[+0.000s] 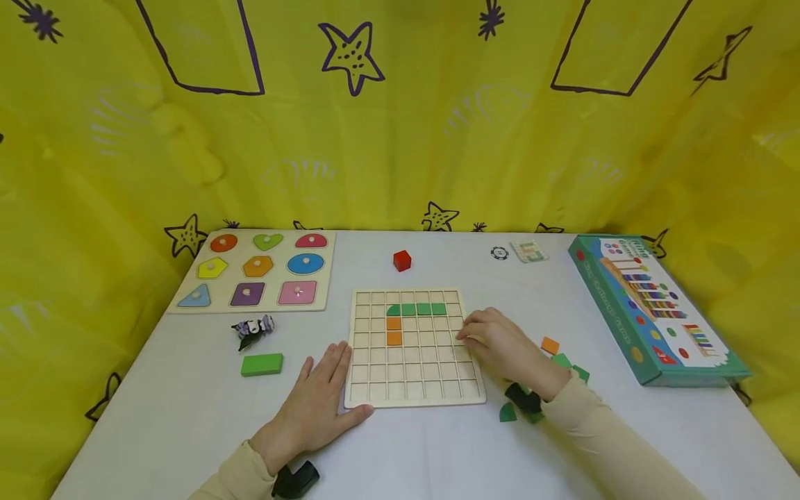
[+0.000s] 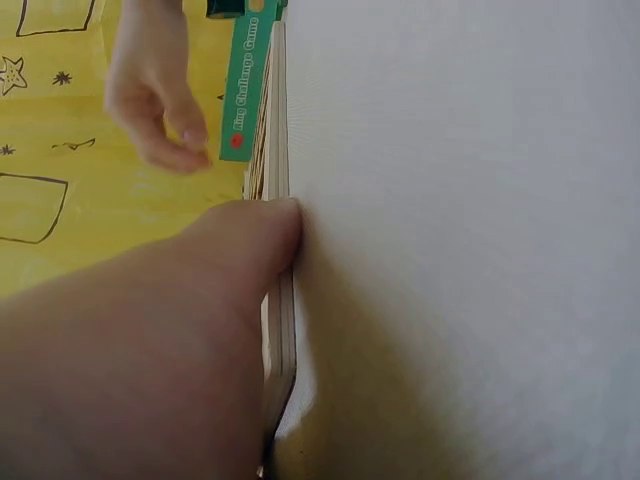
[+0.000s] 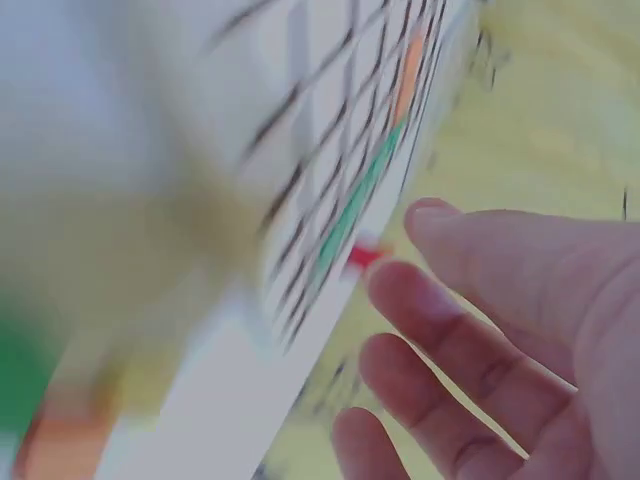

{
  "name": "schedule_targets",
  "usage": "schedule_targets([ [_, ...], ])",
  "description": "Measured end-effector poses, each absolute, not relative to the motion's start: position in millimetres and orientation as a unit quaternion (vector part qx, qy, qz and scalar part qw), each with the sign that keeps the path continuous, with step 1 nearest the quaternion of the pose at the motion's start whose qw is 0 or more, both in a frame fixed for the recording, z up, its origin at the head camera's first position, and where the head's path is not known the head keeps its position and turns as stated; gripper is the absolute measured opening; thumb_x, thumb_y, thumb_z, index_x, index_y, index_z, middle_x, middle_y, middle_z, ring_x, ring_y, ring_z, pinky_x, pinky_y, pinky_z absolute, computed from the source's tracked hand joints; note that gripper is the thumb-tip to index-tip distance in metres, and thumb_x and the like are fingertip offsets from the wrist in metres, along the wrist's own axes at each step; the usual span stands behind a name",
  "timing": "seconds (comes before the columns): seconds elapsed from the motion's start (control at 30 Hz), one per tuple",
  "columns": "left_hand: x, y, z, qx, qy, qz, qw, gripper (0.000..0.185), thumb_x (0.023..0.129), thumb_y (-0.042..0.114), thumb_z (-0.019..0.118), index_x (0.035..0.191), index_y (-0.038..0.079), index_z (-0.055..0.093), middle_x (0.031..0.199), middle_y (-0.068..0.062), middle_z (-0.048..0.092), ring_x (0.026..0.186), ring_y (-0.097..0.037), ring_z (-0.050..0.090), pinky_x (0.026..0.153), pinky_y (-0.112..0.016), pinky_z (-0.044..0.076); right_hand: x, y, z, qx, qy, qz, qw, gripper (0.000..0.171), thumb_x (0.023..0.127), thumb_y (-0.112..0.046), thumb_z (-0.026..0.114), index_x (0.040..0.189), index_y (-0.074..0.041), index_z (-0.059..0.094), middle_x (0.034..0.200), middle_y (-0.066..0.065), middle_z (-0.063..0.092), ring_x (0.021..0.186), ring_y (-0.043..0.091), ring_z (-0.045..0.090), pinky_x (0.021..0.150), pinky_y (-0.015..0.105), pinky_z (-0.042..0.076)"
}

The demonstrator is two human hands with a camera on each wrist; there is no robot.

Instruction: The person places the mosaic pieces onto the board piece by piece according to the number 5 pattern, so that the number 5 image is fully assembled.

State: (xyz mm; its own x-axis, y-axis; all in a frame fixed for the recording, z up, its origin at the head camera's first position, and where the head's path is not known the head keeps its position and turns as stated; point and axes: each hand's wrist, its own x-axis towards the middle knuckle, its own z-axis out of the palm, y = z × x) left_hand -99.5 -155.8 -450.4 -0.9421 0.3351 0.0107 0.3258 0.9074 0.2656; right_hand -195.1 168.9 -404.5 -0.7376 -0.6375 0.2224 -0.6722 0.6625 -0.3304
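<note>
A wooden grid board (image 1: pixel 431 375) lies flat in front of me. Its upper part bears a row of green tiles (image 1: pixel 423 310), the leftmost with a rounded corner, and two orange tiles (image 1: pixel 394 338) run down beneath that end. My left hand (image 1: pixel 315 406) rests at the board's lower left corner, fingers straight along the left side; in the left wrist view its thumb (image 2: pixel 270 235) touches the board's edge. Over the right edge hovers my right hand (image 1: pixel 503 351). Its relaxed fingers (image 3: pixel 420 300) hold nothing in the right wrist view.
Loose green (image 1: pixel 507 412) and orange tiles (image 1: pixel 550 345) lie under and beside the right forearm. A game box (image 1: pixel 662 312) stands at right. Around the back are a red block (image 1: pixel 402 260) and shape puzzle (image 1: pixel 269 295). A green block (image 1: pixel 262 364) and hair clip (image 1: pixel 253 330) lie left.
</note>
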Motion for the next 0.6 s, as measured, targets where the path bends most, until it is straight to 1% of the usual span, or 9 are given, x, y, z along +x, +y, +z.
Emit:
schedule_targets([
  [0.07,-99,-156,-451,0.168,0.977,0.129,0.016,0.098,0.09,0.068,0.049,0.151,-0.005,0.026,0.158,-0.017,0.023,0.145,-0.032,0.019,0.111,-0.059,0.015,-194,192,-402,0.327,-0.924,0.194,0.036,0.013,0.085,0.001,0.073,0.095,-0.006,0.075,0.098,0.001,0.067,0.092,0.021,0.056,0.082,0.04,0.049],
  [0.17,-99,-158,-451,0.167,0.978,0.125,0.016,0.099,0.089,0.069,0.049,0.151,-0.005,0.026,0.158,-0.017,0.024,0.145,-0.032,0.019,0.111,-0.059,0.015,-192,219,-405,0.293,-0.937,0.19,0.008,0.015,0.085,0.004,0.071,0.097,-0.006,0.075,0.096,-0.001,0.067,0.09,0.022,0.056,0.081,0.042,0.05],
  [0.3,-99,-158,-451,0.171,0.977,0.126,0.013,0.099,0.09,0.069,0.049,0.151,-0.005,0.027,0.157,-0.017,0.024,0.145,-0.032,0.019,0.111,-0.06,0.015,-188,239,-412,0.286,-0.942,0.173,-0.009,0.018,0.083,0.004,0.071,0.098,-0.005,0.075,0.095,0.0,0.067,0.09,0.023,0.057,0.081,0.044,0.05],
  [0.4,-100,-158,-451,0.176,0.976,0.127,0.012,0.099,0.09,0.069,0.047,0.151,-0.005,0.027,0.157,-0.018,0.024,0.145,-0.032,0.019,0.111,-0.06,0.016,-187,247,-416,0.283,-0.945,0.163,-0.009,0.019,0.081,-0.002,0.076,0.099,-0.006,0.074,0.095,-0.001,0.065,0.09,0.023,0.057,0.082,0.045,0.05],
  [0.5,-100,-157,-451,0.174,0.976,0.127,0.014,0.099,0.09,0.07,0.047,0.151,-0.005,0.027,0.157,-0.018,0.024,0.145,-0.032,0.019,0.111,-0.06,0.016,-188,251,-418,0.284,-0.944,0.166,-0.016,0.022,0.08,-0.009,0.081,0.1,-0.008,0.072,0.092,-0.004,0.061,0.087,0.02,0.053,0.08,0.042,0.048],
  [0.6,-100,-156,-451,0.172,0.977,0.127,0.015,0.099,0.09,0.07,0.048,0.151,-0.005,0.027,0.157,-0.018,0.024,0.145,-0.032,0.019,0.111,-0.06,0.016,-190,251,-420,0.29,-0.942,0.17,-0.015,0.022,0.079,-0.012,0.082,0.098,-0.009,0.07,0.089,-0.004,0.056,0.084,0.019,0.05,0.076,0.04,0.046],
])
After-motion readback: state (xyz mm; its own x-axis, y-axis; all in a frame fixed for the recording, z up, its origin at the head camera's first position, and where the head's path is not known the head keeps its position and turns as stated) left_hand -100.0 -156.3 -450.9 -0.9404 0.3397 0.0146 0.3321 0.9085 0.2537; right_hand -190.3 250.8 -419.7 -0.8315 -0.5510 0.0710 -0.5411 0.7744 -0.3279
